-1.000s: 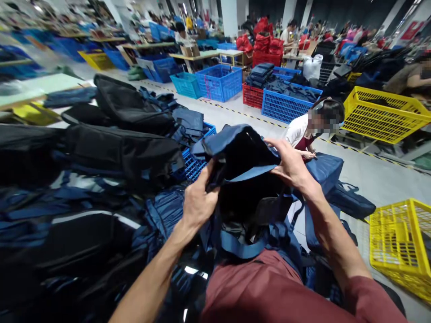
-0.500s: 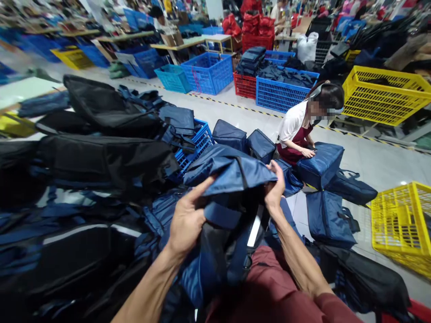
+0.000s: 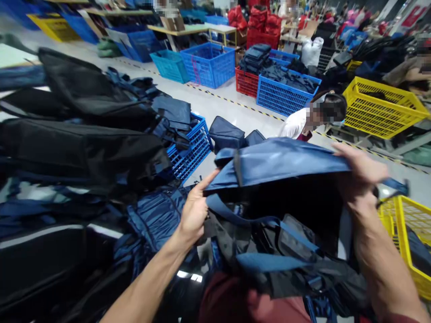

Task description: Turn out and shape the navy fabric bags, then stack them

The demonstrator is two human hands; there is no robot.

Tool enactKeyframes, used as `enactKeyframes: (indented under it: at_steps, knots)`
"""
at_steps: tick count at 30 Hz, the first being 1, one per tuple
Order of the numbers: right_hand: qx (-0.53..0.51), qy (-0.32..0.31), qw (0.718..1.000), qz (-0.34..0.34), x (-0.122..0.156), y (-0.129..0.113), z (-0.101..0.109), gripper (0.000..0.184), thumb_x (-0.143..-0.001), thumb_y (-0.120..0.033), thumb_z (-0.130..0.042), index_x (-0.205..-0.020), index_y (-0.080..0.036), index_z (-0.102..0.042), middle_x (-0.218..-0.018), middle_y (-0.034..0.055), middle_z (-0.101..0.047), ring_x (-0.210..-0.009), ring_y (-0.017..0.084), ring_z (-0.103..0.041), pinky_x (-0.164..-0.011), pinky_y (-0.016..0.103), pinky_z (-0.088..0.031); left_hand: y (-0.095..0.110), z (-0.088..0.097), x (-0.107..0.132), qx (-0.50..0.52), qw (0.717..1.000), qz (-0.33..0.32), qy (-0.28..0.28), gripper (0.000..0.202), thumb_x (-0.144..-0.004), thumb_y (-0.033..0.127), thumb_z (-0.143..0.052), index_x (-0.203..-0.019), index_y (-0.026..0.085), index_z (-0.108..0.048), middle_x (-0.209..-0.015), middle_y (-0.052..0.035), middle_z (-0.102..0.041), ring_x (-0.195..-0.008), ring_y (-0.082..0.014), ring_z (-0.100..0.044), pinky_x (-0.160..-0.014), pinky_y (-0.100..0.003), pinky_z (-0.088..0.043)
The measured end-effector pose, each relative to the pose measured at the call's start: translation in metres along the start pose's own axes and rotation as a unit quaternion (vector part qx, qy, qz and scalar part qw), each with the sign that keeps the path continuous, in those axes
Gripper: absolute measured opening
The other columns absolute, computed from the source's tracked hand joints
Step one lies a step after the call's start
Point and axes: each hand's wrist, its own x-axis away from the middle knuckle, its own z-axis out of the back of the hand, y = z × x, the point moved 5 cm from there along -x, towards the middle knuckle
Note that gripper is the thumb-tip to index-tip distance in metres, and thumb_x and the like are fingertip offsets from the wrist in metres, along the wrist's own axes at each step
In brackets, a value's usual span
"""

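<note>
I hold a navy blue fabric bag (image 3: 279, 161) with a black lining and blue straps in front of my chest. My left hand (image 3: 194, 210) grips its left edge, fingers closed on the cloth with the forefinger stretched along the seam. My right hand (image 3: 362, 177) is closed on the bag's right edge and is blurred by motion. The bag is stretched wide between both hands, its dark inside facing me.
A heap of black and navy bags (image 3: 84, 148) fills the left. A blue crate (image 3: 190, 150) stands beyond it, a yellow crate (image 3: 415, 233) at my right. A person in a white top (image 3: 299, 125) crouches ahead among blue bags (image 3: 227, 134). More crates stand behind.
My right hand has swung out to the right with the bag's edge, spreading the bunched fabric wide. The left hand kept its hold. The view shifted slightly.
</note>
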Motion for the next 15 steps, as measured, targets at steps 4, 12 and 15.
enactKeyframes:
  at_steps: [4,12,15]
  knots:
    - [-0.097,-0.183,0.974,0.087,-0.007,-0.022,-0.114,0.034,-0.103,-0.046,-0.068,-0.124,-0.024,-0.084,-0.105,0.0084,-0.087,-0.089,0.023,-0.081,-0.079,0.032,-0.057,-0.047,0.069,-0.041,-0.049,0.989,-0.011,0.141,0.080,-0.066,0.021,-0.072,-0.146,0.022,-0.075,-0.130,-0.0085,-0.083,-0.116,-0.0337,-0.082,-0.106,-0.050,-0.068]
    - [-0.245,-0.321,0.914,-0.022,-0.032,-0.008,-0.242,0.027,-0.093,-0.032,-0.072,-0.113,-0.020,-0.086,-0.090,0.0027,-0.084,-0.076,0.018,-0.074,-0.072,0.025,-0.050,-0.078,0.083,-0.112,-0.320,0.901,-0.193,0.220,0.052,-0.090,0.022,-0.056,-0.137,0.021,-0.080,-0.140,-0.0068,-0.080,-0.140,-0.0271,-0.071,-0.129,-0.046,-0.049]
    - [-0.244,-0.343,0.904,-0.080,-0.003,0.012,-0.281,0.024,-0.089,-0.028,-0.069,-0.102,-0.019,-0.087,-0.088,0.0033,-0.083,-0.076,0.019,-0.074,-0.074,0.026,-0.051,-0.119,0.070,-0.153,-0.323,0.918,-0.154,0.171,0.058,-0.089,0.021,-0.055,-0.144,0.020,-0.076,-0.148,-0.0070,-0.076,-0.143,-0.0256,-0.068,-0.128,-0.041,-0.049]
